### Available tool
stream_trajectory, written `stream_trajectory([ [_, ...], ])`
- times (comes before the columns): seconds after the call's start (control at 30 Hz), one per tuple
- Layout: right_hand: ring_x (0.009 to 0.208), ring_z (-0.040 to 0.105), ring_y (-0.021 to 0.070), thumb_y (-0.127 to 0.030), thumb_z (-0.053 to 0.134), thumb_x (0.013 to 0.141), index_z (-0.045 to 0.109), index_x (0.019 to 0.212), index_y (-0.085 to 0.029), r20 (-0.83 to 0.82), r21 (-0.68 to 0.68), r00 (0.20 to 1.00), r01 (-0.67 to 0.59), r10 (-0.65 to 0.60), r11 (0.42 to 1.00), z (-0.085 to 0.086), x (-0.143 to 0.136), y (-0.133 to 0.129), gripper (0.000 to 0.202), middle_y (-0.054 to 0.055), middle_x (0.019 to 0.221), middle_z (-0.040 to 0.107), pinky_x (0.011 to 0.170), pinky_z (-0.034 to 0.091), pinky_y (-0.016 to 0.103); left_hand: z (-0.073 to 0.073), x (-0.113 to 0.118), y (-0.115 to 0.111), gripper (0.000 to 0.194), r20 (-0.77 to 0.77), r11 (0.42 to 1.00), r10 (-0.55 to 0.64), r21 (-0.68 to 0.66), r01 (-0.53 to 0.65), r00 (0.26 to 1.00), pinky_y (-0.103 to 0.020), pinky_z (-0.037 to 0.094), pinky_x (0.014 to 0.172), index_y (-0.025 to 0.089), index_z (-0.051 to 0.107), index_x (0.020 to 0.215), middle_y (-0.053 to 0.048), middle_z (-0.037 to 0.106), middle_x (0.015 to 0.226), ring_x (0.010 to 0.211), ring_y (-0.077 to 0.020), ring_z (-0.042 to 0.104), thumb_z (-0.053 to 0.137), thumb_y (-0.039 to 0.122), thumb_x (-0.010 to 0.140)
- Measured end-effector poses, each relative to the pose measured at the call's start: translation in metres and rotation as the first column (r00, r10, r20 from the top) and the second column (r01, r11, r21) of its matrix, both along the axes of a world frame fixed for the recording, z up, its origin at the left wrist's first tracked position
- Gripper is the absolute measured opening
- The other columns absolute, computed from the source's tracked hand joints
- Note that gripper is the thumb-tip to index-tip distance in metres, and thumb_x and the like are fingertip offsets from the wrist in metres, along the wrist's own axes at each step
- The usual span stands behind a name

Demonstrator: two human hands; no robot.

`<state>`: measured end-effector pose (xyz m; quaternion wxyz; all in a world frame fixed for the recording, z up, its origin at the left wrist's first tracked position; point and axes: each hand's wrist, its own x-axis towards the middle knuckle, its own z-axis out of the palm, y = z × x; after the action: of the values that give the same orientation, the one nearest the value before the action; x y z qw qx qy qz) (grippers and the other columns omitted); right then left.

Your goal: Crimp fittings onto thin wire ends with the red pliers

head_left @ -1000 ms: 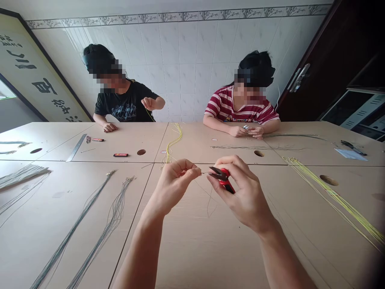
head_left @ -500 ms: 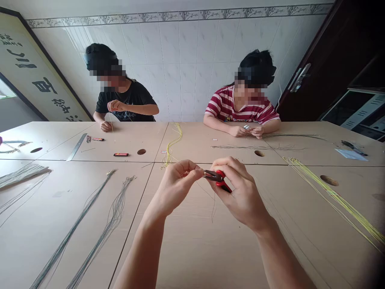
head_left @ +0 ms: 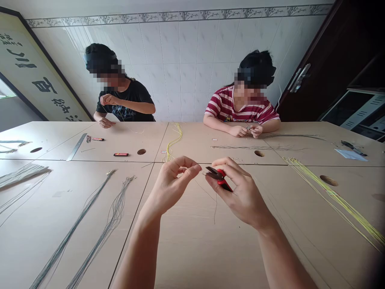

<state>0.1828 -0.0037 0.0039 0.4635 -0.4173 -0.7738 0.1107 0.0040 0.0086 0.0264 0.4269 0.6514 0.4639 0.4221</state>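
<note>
Over the middle of the table, my left hand (head_left: 177, 180) pinches a thin cord (head_left: 205, 190) between thumb and forefinger; a small loop shows just right of the fingertips. The cord's tail hangs below, between my hands. My right hand (head_left: 240, 188) is closed round red-handled pliers (head_left: 221, 179). Their dark jaws are parted and point left at the loop, a short way from my left fingertips. Whether the jaws touch the loop is too small to tell.
On the table (head_left: 192, 249) lie grey cord bundles (head_left: 81, 216) at left, yellow cords (head_left: 333, 192) at right and a yellow bundle (head_left: 174, 140) beyond my left hand. Two people sit opposite, a person in black (head_left: 129, 98) and a person in stripes (head_left: 222, 104).
The pliers' jaws have opened and come away from my left fingertips, baring the small loop. My left hand has shifted slightly left. The person in black has moved a raised hand left.
</note>
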Motion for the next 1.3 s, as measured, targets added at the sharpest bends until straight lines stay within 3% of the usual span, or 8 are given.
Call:
stream_trajectory([
  [0.17,0.075,0.053,0.0103,-0.015,0.056,0.091,0.052,0.086,-0.021,-0.042,-0.036,0.999,-0.013,0.011,0.999,0.003,0.001,-0.001,0.009,-0.001,0.089,0.055,0.069,0.04,0.023,-0.001,-0.008,0.003,0.007,-0.015,0.977,-0.137,0.165,0.138,0.99,-0.028,0.041,0.079,0.024,0.064,0.092,0.0,0.062,0.098,0.089,-0.013,0.054,0.059,0.021,0.089],
  [0.33,0.075,0.052,0.0095,-0.017,0.057,0.091,0.053,0.086,-0.022,-0.059,-0.062,0.998,-0.032,0.028,0.998,0.005,0.001,-0.003,0.008,-0.002,0.088,0.054,0.066,0.04,0.022,-0.006,-0.009,0.004,0.01,-0.024,0.945,-0.215,0.249,0.214,0.976,-0.027,0.042,0.075,0.026,0.065,0.094,0.0,0.059,0.097,0.094,-0.0141,0.053,0.063,0.018,0.087],
  [0.47,0.075,0.051,0.0091,-0.017,0.056,0.092,0.052,0.084,-0.022,-0.06,-0.095,0.997,-0.052,0.047,0.994,0.004,0.001,-0.004,0.01,-0.002,0.088,0.053,0.067,0.04,0.022,-0.007,-0.008,0.005,0.004,-0.038,0.947,-0.206,0.246,0.209,0.978,-0.026,0.042,0.068,0.024,0.067,0.09,-0.001,0.057,0.095,0.089,-0.0132,0.054,0.063,0.022,0.089],
  [0.67,0.076,0.051,0.0091,-0.02,0.055,0.094,0.051,0.083,-0.022,-0.05,-0.129,0.995,-0.088,0.082,0.988,0.006,0.001,-0.004,0.012,-0.003,0.086,0.052,0.071,0.04,0.022,-0.004,-0.009,0.005,0.011,-0.102,0.946,-0.199,0.24,0.218,0.975,-0.027,0.042,0.073,0.021,0.066,0.087,-0.001,0.059,0.093,0.083,-0.0112,0.053,0.058,0.027,0.093],
  [0.9,0.073,0.049,0.009,-0.024,0.055,0.094,0.052,0.084,-0.022,-0.084,-0.224,0.984,-0.173,0.158,0.959,0.009,0.004,-0.006,0.011,-0.003,0.086,0.051,0.068,0.04,0.022,0.001,-0.012,0.002,0.017,-0.072,0.944,-0.272,0.173,0.281,0.96,-0.027,0.042,0.073,0.018,0.061,0.082,-0.003,0.059,0.091,0.083,-0.013,0.052,0.056,0.029,0.093],
  [1.3,0.072,0.05,0.0119,-0.031,0.055,0.093,0.056,0.08,-0.022,-0.287,-0.363,0.931,-0.322,0.224,0.874,0.014,0.007,-0.009,0.015,0.001,0.087,0.053,0.062,0.04,0.026,0.001,-0.01,0.001,0.017,-0.027,0.921,-0.37,0.118,0.371,0.928,-0.03,0.046,0.079,0.017,0.064,0.087,-0.006,0.062,0.094,0.087,-0.0163,0.055,0.056,0.03,0.092],
])
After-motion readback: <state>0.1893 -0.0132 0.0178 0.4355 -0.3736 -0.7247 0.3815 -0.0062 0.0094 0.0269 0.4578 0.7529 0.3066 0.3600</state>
